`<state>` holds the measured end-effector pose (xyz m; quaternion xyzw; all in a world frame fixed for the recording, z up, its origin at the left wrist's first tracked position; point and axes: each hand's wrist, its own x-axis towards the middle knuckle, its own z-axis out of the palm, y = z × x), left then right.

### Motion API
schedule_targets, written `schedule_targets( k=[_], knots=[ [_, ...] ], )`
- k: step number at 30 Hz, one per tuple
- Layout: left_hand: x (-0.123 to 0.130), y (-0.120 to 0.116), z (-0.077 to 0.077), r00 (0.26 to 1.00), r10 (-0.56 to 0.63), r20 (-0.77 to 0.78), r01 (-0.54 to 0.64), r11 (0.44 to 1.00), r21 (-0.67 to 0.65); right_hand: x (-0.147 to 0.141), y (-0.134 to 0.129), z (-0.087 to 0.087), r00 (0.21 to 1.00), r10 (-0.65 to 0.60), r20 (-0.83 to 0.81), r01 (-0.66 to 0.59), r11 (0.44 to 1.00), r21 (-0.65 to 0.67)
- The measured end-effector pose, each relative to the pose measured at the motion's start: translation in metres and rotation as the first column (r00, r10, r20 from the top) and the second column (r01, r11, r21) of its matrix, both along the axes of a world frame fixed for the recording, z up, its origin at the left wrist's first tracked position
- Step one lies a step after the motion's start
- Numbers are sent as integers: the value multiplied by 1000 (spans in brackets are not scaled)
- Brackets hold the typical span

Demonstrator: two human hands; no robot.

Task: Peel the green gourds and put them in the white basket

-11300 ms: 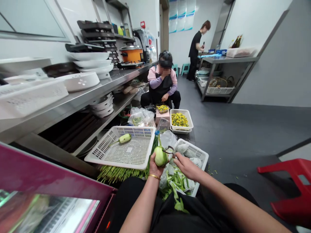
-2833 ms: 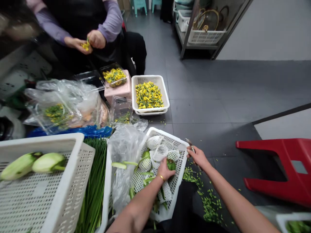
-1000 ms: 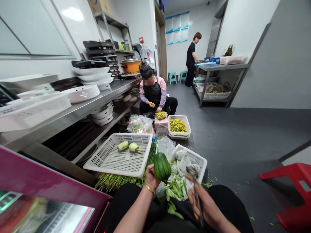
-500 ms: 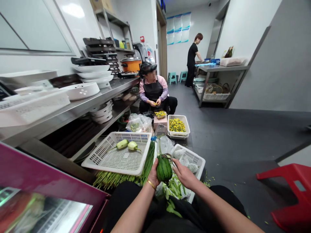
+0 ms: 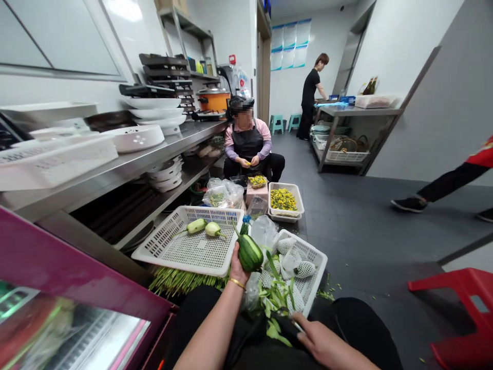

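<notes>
In my left hand point(image 5: 236, 268) is a dark green striped gourd point(image 5: 250, 254), its stem pointing up and left. A pale green strip on its skin shows where peel has come off. My right hand point(image 5: 318, 336) grips a peeler point(image 5: 298, 326) by its metal handle, low over my lap and apart from the gourd. Green peels point(image 5: 275, 297) lie heaped below, partly in a white basket point(image 5: 322, 263) with several net-wrapped gourds point(image 5: 305, 269). To the left, another white basket point(image 5: 185, 254) holds two peeled, pale gourds point(image 5: 213, 229).
Long green stalks point(image 5: 181, 281) lie under the left basket. A seated person point(image 5: 248, 144) handles yellow flowers beside a flower-filled basket point(image 5: 301, 208). Farther back, another person point(image 5: 309, 90) works at a table. A red stool point(image 5: 460, 293) stands right; a walker's leg point(image 5: 442, 184) shows beyond.
My right hand with the peeler has moved down and away from the gourd. My left hand has tilted the gourd leftward, showing a pale strip. A walker's legs have appeared at right.
</notes>
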<state>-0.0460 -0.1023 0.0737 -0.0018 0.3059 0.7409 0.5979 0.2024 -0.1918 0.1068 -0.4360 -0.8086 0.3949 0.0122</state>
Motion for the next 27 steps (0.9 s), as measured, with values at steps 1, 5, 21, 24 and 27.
schedule_targets(
  k=[1,5,21,24,27],
  knots=[
    [0,-1,4,999,-49,18,48,998,28,5,8,8,1000,2,-15,-3,1000,-14],
    [11,-10,14,958,-287,24,281,949,140,-12,59,63,979,-110,-171,133,982,132],
    [1,-7,9,972,-236,8,234,966,110,11,12,25,999,-37,1,37,999,7],
    [10,-16,12,943,-334,7,328,930,168,-10,54,68,977,-112,-181,135,984,116],
    [15,-19,12,940,-339,-25,338,925,172,-46,77,92,970,-117,-211,156,972,178]
  ],
)
